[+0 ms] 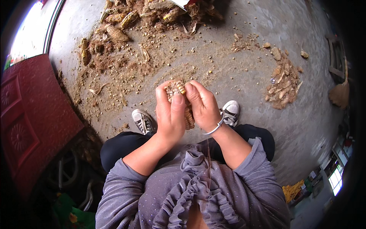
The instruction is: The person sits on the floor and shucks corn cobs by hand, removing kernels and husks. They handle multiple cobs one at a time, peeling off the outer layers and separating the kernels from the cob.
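A dried corn cob (189,118) is held between my two hands in front of my knees. Wrapped around its left side is my left hand (170,108), the thumb pressing on the kernels. My right hand (203,104) grips the other side, its thumb near the upper end beside a few yellow kernels (180,88). Part of the upper end looks stripped of kernels. The fingers curl underneath and hide much of the cob. A metal bangle (216,128) circles my right wrist.
Several corn cobs (117,33) lie heaped with husk and silk at the top. Loose kernels and chaff (137,65) litter the concrete floor (297,137). A husk pile (283,83) is at right, near a wooden stool (335,57). A red door panel (37,111) stands at left.
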`<state>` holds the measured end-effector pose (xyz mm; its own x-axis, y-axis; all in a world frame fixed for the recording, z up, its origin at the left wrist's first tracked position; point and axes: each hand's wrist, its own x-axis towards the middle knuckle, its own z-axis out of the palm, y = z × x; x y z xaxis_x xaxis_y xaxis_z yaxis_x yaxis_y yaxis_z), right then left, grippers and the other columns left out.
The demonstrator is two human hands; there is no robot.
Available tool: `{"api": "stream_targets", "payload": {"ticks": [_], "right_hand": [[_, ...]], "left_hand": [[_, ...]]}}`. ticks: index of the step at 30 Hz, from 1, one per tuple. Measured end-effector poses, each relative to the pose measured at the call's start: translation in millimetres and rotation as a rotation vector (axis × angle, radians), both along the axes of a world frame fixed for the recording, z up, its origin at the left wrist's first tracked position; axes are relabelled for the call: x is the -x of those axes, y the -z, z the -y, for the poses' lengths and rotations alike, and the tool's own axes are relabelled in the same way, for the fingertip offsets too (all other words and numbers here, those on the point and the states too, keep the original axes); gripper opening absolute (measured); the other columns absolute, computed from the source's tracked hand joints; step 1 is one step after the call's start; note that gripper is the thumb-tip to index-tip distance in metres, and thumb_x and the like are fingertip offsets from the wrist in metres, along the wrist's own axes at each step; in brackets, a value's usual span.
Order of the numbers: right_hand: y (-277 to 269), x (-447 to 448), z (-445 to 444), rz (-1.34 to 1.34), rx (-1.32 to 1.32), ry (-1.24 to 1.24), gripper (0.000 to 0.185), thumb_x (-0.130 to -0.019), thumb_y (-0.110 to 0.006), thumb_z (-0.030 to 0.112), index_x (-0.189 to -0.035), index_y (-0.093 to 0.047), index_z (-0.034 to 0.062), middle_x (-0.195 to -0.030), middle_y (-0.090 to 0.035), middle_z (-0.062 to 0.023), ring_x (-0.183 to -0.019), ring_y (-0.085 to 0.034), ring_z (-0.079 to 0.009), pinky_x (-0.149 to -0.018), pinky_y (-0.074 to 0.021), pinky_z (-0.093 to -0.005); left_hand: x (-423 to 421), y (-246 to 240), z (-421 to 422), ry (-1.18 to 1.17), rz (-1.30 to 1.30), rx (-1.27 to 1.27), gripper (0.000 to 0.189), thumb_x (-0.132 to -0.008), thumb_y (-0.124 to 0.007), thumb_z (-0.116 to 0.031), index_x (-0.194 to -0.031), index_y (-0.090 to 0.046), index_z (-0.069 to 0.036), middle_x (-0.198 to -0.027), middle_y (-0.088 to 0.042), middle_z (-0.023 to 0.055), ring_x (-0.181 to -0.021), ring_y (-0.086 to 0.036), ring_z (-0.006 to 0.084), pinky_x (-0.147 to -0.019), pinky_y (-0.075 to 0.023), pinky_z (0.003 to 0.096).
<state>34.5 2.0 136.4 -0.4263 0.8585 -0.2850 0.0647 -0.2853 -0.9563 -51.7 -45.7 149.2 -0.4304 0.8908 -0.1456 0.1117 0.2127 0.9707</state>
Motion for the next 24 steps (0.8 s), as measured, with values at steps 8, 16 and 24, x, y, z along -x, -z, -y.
{"api": "stream_targets", "payload": {"ticks": [8, 16, 24], "right_hand": [[12, -8, -17, -0.870, 0.872, -0.006, 0.019, -0.081, -0.044, 0.021, -0.080, -0.054, 0.0040, -0.073, -0.053, -0.0046, -0.068, -0.050, -0.0108, -0.063, -0.0413, -0.0232], [1, 11, 1, -0.455, 0.929, 0.113, 0.027, -0.084, -0.046, 0.030, -0.085, -0.052, 0.0036, -0.075, -0.052, -0.0037, -0.063, -0.049, -0.0115, -0.056, -0.0421, -0.0240], [12, 16, 16, 0.029, 0.122, -0.101, 0.033, -0.079, -0.054, 0.031, -0.084, -0.046, -0.0004, -0.060, -0.052, -0.0078, -0.052, -0.050, -0.0130, -0.047, -0.0401, -0.0268]], "left_hand": [[14, -5, 7, -0.108, 0.339, -0.017, 0.038, -0.086, -0.035, -0.034, -0.105, -0.037, -0.001, -0.085, -0.048, 0.0054, -0.070, -0.047, 0.0102, -0.062, -0.0404, 0.0227], [36, 9, -2, -0.502, 0.716, 0.116, 0.034, -0.082, -0.043, -0.042, -0.087, -0.046, -0.008, -0.073, -0.052, 0.0046, -0.061, -0.054, 0.0153, -0.054, -0.0487, 0.0296], [22, 8, -1, -0.233, 0.374, 0.174, 0.025, -0.086, -0.042, -0.032, -0.087, -0.041, -0.006, -0.074, -0.041, -0.0004, -0.064, -0.038, 0.0064, -0.055, -0.0347, 0.0218]]}}
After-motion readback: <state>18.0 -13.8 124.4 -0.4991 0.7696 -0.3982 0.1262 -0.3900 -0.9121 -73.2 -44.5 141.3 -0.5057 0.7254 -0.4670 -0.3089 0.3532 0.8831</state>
